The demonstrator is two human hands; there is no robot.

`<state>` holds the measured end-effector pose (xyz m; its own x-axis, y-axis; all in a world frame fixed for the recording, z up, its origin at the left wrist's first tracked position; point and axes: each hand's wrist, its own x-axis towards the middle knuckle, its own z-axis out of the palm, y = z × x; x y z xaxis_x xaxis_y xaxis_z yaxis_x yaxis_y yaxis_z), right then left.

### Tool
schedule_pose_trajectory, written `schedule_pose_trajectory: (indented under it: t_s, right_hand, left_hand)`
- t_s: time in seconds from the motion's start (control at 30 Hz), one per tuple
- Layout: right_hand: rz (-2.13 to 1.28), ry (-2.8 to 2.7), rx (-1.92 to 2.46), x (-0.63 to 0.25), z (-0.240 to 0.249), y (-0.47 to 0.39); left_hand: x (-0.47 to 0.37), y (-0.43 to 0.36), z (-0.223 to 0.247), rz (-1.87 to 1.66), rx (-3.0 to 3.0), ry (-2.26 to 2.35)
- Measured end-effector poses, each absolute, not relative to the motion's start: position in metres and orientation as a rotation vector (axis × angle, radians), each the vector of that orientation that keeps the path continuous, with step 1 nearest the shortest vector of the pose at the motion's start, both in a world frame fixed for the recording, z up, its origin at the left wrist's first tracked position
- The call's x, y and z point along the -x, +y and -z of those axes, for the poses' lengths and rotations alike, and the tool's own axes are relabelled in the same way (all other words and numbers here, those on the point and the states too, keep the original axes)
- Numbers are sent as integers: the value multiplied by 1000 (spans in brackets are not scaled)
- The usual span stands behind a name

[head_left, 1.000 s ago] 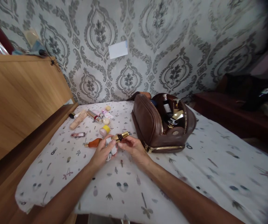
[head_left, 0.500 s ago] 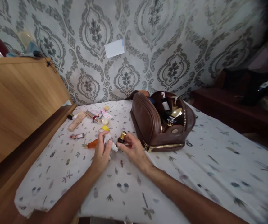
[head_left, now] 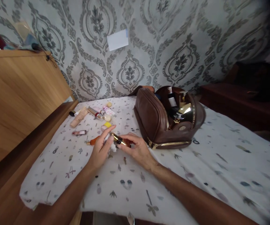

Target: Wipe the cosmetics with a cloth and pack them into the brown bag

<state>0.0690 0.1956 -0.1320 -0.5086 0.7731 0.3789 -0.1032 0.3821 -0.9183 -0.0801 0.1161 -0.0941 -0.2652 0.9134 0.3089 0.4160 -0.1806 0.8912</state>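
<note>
My right hand is closed around a small dark bottle with a gold cap, tilted with its cap toward the left. A crumpled white tissue is gripped in my left hand, whose fingers and thumb meet the bottle's gold cap. Partly covered by that hand, an orange bottle lies on the cloth. A yellow-lidded jar sits just beyond my left fingertips. To the right of both hands stands an unzipped brown leather toiletry bag with several bottles inside.
Several cosmetics lie at the back left, among them a beige tube, a silver tube and a lip gloss tube. A patterned white cloth covers the table. A wooden panel borders the left side, and a papered wall the back.
The small bottle has turned from upright to tilted, its gold cap now against the tissue and my left fingers. My hands have come closer together. The camera view has shifted slightly.
</note>
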Motion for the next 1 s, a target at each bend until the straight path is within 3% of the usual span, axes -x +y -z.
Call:
schedule_pose_trajectory:
  t_s: [0.43, 0.83, 1.0]
  right_hand:
    - [-878, -1986, 643, -72, 127, 187]
    - [-879, -1960, 659, -71, 130, 190]
    - [-1081, -1905, 628, -71, 131, 191]
  left_hand:
    - [87, 120, 101, -1419, -1578, 1792]
    - [87, 119, 93, -1418, -1598, 1737]
    - [93, 120, 92, -1370, -1593, 1692]
